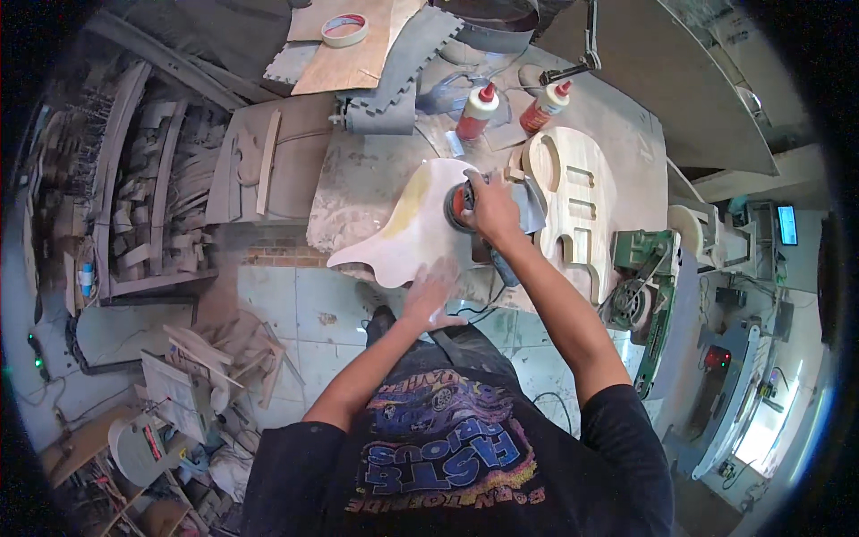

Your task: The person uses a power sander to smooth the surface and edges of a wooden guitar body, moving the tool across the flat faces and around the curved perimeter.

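Observation:
A pale, curved guitar body (429, 201) with a yellowish patch lies on the dusty workbench. My right hand (494, 210) is closed over the top of an orbital sander (460, 204), which rests on the right part of that body. My left hand (433, 294) lies at the body's near edge, fingers stretched out and slightly blurred, thumb apart. Just right of the sander is a second guitar body (577, 210) of light wood, with several routed pockets. Part of the sander is hidden under my right hand.
Two red-capped glue bottles (479, 112) stand toward the back. A tape roll (344, 30) sits on a wooden board (353, 67) over grey foam mats. A green machine (644, 268) borders the bench on the right. Wood offcuts (237, 353) pile up at lower left.

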`<action>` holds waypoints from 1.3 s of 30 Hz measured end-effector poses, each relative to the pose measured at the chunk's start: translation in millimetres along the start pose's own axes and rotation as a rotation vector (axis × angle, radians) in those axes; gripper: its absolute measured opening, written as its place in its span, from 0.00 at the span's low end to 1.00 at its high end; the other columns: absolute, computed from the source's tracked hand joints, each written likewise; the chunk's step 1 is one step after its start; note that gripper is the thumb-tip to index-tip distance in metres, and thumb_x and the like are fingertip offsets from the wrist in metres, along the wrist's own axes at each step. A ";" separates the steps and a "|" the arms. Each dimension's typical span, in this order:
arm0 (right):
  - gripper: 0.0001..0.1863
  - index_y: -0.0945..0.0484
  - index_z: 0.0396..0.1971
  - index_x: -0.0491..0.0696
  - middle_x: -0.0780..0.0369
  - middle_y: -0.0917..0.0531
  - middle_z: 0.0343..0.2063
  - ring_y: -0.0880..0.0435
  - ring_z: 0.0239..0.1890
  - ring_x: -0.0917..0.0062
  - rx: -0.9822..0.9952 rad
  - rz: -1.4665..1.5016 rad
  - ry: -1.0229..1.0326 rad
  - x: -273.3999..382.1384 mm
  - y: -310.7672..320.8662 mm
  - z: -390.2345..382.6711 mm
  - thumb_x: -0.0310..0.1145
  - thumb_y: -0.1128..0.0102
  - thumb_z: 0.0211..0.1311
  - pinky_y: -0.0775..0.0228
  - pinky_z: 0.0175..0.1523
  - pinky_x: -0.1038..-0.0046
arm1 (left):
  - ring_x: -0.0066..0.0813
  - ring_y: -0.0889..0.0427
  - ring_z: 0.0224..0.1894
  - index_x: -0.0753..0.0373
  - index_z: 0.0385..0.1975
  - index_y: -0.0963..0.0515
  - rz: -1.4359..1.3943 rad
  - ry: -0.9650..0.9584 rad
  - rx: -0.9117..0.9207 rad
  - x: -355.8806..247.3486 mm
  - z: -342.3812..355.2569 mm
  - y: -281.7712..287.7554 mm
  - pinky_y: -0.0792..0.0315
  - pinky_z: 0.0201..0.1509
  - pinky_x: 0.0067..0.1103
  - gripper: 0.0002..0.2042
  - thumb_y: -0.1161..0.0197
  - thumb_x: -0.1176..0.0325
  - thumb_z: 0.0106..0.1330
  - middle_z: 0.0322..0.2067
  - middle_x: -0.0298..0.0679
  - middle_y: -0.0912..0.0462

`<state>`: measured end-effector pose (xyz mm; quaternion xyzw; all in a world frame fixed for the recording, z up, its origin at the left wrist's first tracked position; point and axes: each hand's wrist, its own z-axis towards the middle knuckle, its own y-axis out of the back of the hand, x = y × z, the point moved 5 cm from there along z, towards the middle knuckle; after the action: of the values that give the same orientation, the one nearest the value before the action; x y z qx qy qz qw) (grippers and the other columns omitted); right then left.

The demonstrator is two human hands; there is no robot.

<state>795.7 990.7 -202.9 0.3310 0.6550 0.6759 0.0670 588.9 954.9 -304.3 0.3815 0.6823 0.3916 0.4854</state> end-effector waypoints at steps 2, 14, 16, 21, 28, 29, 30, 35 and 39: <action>0.42 0.29 0.67 0.58 0.48 0.26 0.55 0.23 0.57 0.48 -0.020 -0.036 0.046 -2.8 -5.4 -5.2 0.37 0.22 0.48 0.22 0.54 0.49 | 0.51 0.49 0.80 0.68 0.75 0.43 -0.077 0.034 -0.049 2.7 -0.2 -3.6 0.53 0.79 0.52 0.57 0.39 0.26 0.56 0.76 0.54 0.44; 0.40 0.29 0.67 0.58 0.49 0.25 0.52 0.18 0.48 0.48 0.022 -0.050 0.151 23.9 -13.3 -8.4 0.41 0.25 0.50 0.21 0.50 0.50 | 0.47 0.52 0.81 0.66 0.77 0.46 -0.075 0.639 -0.369 66.6 -28.5 -4.9 0.59 0.80 0.52 0.52 0.40 0.32 0.62 0.78 0.49 0.47; 0.40 0.29 0.67 0.59 0.49 0.25 0.52 0.18 0.48 0.48 0.042 -0.049 0.190 29.8 -17.5 -13.9 0.41 0.25 0.50 0.21 0.49 0.50 | 0.47 0.52 0.81 0.65 0.77 0.46 -0.129 0.645 -0.375 63.3 -30.7 -2.8 0.59 0.80 0.52 0.51 0.40 0.34 0.63 0.78 0.48 0.47; 0.39 0.29 0.67 0.59 0.50 0.25 0.52 0.19 0.49 0.50 0.082 -0.009 0.330 57.3 -25.8 -35.4 0.42 0.26 0.51 0.20 0.49 0.50 | 0.47 0.52 0.81 0.64 0.77 0.44 -0.104 0.743 -0.473 90.4 -54.8 -9.0 0.58 0.80 0.53 0.45 0.42 0.39 0.68 0.78 0.46 0.46; 0.40 0.28 0.66 0.59 0.52 0.25 0.52 0.20 0.48 0.52 0.173 0.044 0.372 97.9 -40.9 -56.2 0.42 0.26 0.50 0.20 0.46 0.51 | 0.54 0.44 0.77 0.63 0.76 0.41 -0.297 1.030 -0.696 150.0 -88.2 -13.0 0.49 0.78 0.51 0.36 0.43 0.50 0.73 0.75 0.51 0.40; 0.40 0.28 0.66 0.59 0.52 0.25 0.52 0.20 0.48 0.52 0.192 0.040 0.380 107.8 -42.7 -61.2 0.43 0.26 0.49 0.20 0.45 0.51 | 0.56 0.43 0.76 0.64 0.75 0.41 -0.332 1.038 -0.767 160.0 -96.3 -19.2 0.48 0.77 0.50 0.35 0.43 0.51 0.73 0.74 0.52 0.40; 0.41 0.28 0.67 0.59 0.53 0.25 0.52 0.20 0.49 0.52 0.217 0.024 0.386 114.2 -47.7 -66.0 0.41 0.25 0.49 0.20 0.45 0.52 | 0.59 0.37 0.73 0.66 0.72 0.36 -0.419 0.968 -0.892 168.9 -99.8 -20.5 0.42 0.75 0.44 0.32 0.40 0.56 0.73 0.71 0.58 0.35; 0.40 0.27 0.65 0.59 0.53 0.25 0.52 0.20 0.48 0.53 0.265 0.040 0.423 140.3 -56.5 -76.0 0.39 0.23 0.47 0.19 0.45 0.53 | 0.58 0.28 0.64 0.69 0.63 0.26 -0.655 1.035 -1.051 183.5 -102.1 -32.5 0.34 0.69 0.41 0.29 0.32 0.56 0.68 0.59 0.58 0.25; 0.39 0.27 0.65 0.60 0.53 0.25 0.52 0.20 0.50 0.52 0.250 0.028 0.359 130.4 -52.8 -61.4 0.39 0.24 0.48 0.19 0.46 0.53 | 0.56 0.26 0.60 0.69 0.59 0.24 -0.631 1.217 -1.016 190.1 -103.9 -39.7 0.32 0.67 0.41 0.31 0.27 0.52 0.63 0.54 0.56 0.22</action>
<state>644.0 1014.4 -200.4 0.2204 0.7305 0.6383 -0.1018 438.2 1093.0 -386.3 -0.3676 0.6400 0.6333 0.2327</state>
